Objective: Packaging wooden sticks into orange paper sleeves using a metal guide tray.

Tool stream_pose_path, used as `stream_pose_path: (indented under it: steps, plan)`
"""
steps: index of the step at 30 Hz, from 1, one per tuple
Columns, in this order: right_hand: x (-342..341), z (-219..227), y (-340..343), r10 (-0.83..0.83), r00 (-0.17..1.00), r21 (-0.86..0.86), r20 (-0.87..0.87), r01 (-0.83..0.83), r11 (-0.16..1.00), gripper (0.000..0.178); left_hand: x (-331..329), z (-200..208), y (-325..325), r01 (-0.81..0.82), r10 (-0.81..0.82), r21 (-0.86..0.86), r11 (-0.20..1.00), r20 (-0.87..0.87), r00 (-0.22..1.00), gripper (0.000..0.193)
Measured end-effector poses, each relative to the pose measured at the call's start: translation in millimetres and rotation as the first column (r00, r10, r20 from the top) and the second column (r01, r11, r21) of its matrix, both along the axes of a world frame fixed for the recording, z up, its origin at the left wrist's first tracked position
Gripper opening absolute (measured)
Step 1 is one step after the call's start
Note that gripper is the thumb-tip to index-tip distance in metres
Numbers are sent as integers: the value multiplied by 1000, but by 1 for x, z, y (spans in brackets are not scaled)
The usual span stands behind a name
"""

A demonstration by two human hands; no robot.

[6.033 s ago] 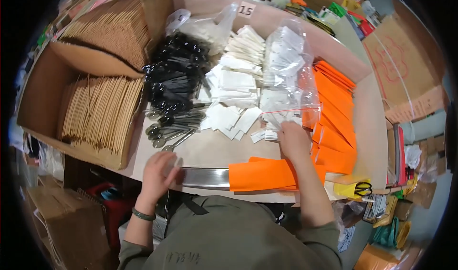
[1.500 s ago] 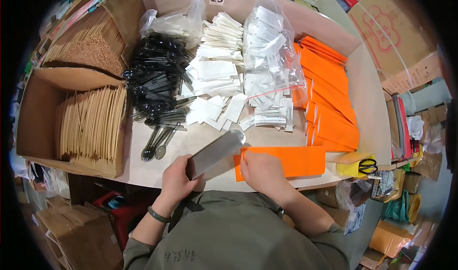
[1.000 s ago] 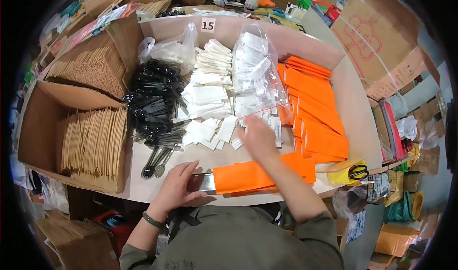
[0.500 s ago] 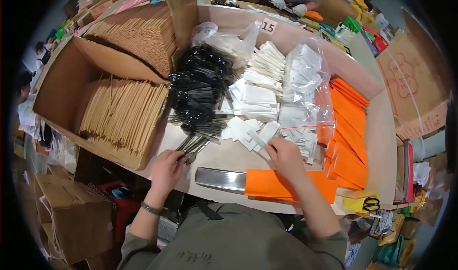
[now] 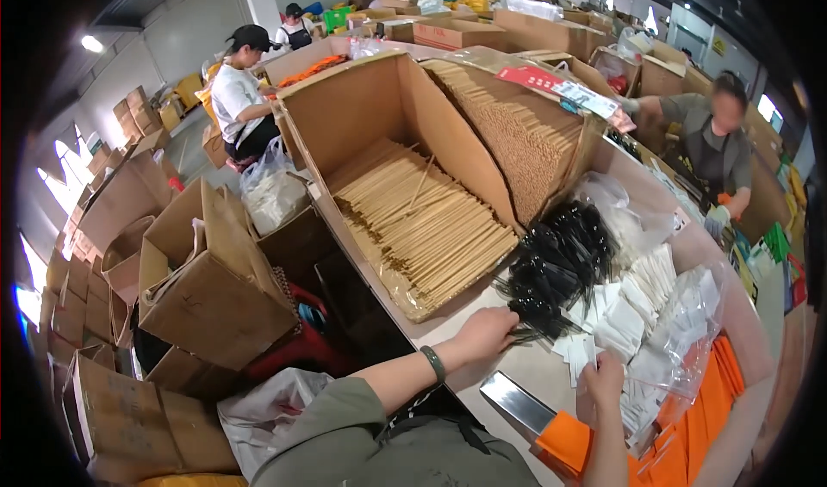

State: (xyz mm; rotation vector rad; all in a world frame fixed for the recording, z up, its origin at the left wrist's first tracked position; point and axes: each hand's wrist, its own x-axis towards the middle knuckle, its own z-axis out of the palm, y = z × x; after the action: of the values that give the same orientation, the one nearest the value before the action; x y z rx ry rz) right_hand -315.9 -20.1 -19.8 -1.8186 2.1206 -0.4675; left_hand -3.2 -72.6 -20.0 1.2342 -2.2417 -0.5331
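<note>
My left hand (image 5: 484,332) is closed at the near edge of a heap of black plastic spoons (image 5: 560,259), its fingertips on the handles of some. My right hand (image 5: 606,379) pinches a white paper packet (image 5: 589,349) beside the piled white packets (image 5: 622,319). Between me and the piles lies a shiny metal trough (image 5: 517,399), its near end inside an orange paper sleeve (image 5: 564,440). My right forearm passes over part of that sleeve. More orange sleeves (image 5: 702,418) lie stacked at the right, next to a clear plastic bag (image 5: 685,336) of white packets.
Left of the spoons stands an open cardboard box (image 5: 345,99) of thin wooden sticks (image 5: 431,237), with bundled sticks (image 5: 517,134) behind it. Cartons (image 5: 211,272) crowd the floor at left. One person (image 5: 245,95) is at far left, another (image 5: 719,142) across the table.
The view has swung left and up, bringing the room and a far-left person into sight. Both hands stay near the same piles, the right one still pinching a white packet.
</note>
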Motion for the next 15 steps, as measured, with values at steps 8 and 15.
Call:
stream_pose_path:
  steps: [8,15]
  plan:
    - [23,-5,-20,135,985,-2,111,-135,991,27,6,33,-8,-158,182,119,980,-222,958,18]
    - [51,66,40,209,813,237,543,-388,891,14,31,5,28,-12,228,459,888,-418,880,23]
